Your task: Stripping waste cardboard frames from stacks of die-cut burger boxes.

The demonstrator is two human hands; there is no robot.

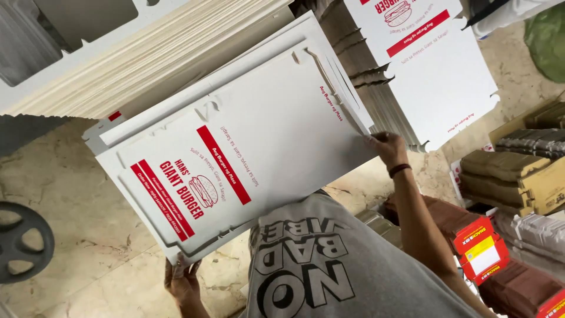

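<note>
At the far left, a dark grey round wheel-like object (20, 241) is lying on the beige marbled stone floor (88, 218). Above it, a tall stack of pale flat cardboard sheets (135, 59) is leaning across the upper left. The left hand (182, 281) is gripping the lower corner of a small stack of flat white die-cut cardboard box blanks with red printed stripes (247, 147), fingers curled over the edge. The blanks are being held tilted above the floor, in front of the person's grey printed shirt (329, 265). The right hand (389, 147), wearing a dark wristband, is pinching the opposite edge of the same blanks. Further right, another pile of white printed blanks (441, 70) is standing, and red and brown packages (482, 253) are lying near folded brown cartons (518, 171).
</note>
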